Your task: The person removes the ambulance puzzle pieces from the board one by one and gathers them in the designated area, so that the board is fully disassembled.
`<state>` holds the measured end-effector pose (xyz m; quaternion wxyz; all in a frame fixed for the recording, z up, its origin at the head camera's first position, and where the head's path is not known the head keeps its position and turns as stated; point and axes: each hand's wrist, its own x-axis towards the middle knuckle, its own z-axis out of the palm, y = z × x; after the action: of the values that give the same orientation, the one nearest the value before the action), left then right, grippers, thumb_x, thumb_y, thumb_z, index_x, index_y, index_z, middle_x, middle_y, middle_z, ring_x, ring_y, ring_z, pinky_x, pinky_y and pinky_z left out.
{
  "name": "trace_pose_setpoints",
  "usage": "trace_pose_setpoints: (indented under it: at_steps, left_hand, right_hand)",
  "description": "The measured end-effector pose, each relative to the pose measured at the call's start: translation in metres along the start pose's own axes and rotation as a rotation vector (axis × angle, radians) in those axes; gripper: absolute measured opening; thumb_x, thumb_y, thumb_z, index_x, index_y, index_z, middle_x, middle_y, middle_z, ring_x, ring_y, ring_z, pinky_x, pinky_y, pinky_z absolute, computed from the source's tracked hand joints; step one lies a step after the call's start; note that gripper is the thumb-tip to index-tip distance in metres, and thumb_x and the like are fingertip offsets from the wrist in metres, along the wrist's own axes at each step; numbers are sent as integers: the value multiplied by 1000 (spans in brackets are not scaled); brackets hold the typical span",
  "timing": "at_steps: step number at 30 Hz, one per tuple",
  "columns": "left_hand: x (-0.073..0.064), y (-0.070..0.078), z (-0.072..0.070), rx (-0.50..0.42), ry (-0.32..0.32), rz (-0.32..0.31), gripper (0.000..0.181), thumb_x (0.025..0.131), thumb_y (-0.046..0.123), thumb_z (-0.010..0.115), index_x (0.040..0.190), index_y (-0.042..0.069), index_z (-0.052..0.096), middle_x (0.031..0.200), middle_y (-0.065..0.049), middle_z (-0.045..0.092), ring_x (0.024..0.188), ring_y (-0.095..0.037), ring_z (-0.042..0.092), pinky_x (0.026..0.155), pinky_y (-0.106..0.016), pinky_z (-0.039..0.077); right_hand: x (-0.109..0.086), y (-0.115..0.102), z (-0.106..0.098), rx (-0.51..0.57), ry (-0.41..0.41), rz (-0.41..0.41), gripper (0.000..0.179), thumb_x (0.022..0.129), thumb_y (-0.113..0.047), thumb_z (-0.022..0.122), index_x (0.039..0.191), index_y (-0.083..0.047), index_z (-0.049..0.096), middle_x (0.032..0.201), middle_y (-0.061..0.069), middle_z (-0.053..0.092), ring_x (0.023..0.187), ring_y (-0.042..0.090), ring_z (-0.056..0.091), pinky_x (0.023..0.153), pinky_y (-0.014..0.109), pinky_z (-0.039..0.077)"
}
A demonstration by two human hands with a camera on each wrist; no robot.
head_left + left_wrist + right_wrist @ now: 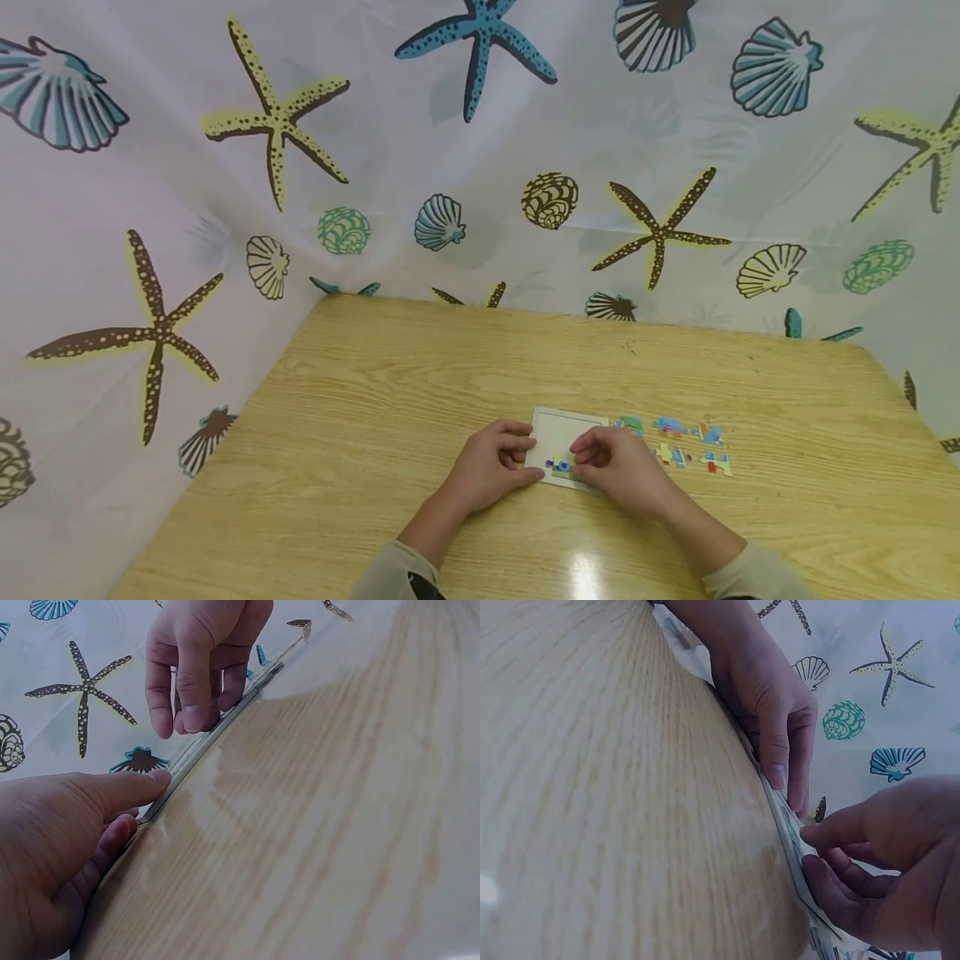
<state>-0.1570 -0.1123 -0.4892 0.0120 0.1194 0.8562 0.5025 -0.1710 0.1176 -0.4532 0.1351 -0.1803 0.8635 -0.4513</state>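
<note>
A flat, light-coloured puzzle tray [551,429] with a raised rim lies on the table. My left hand [486,467] grips its left side, thumb at the near left corner and fingers along the rim. A small puzzle piece [561,465], yellow, blue and green, is at the tray's near edge. Over the tray's near right part, my right hand [624,468] has its curled thumb and forefinger at this piece's right end, pinching it; the fingers partly hide the contact. In the right wrist view the tray [784,817] appears almost edge-on beneath both hands.
Several loose, colourful puzzle pieces [717,463] lie on the wooden table [390,375] right of the tray, some close to my right hand. Behind and to the left hangs a white curtain [375,167] printed with starfish and shells.
</note>
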Motion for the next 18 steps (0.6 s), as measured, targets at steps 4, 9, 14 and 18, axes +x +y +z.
trace_pose_setpoints:
  at_steps: [4, 9, 14, 18]
  left_hand:
    - [0, 1, 0, -2, -8, -8, 40, 80, 18, 85, 114, 1, 74, 128, -7, 63, 85, -9, 57, 71, -16, 50]
    - [1, 1, 1, -6, -13, -16, 41, 80, 19, 85, 115, 1, 74, 129, -8, 63, 86, -9, 57, 71, -16, 51]
    - [1, 0, 1, -9, -15, -14, 41, 80, 18, 86, 115, 1, 74, 129, -8, 63, 86, -10, 58, 71, -16, 51]
    - [0, 0, 1, -5, -12, -14, 41, 80, 19, 85, 115, 1, 74, 129, -8, 63, 86, -10, 57, 71, -16, 51]
  right_hand:
    - [1, -3, 3, -81, 14, 27, 22, 86, -8, 77, 106, -7, 69, 105, 5, 71, 88, 14, 67, 75, 28, 57]
    - [2, -3, 1, -119, -4, 25, 22, 86, -9, 78, 106, -7, 69, 105, 4, 71, 89, 14, 67, 77, 31, 57]
    - [2, -3, 0, -100, -5, 9, 23, 85, -9, 79, 105, -5, 69, 95, 2, 69, 84, 12, 66, 75, 26, 56]
    - [2, -4, 0, -100, -9, 17, 25, 85, -10, 79, 107, -5, 69, 100, 3, 71, 85, 13, 67, 74, 27, 57]
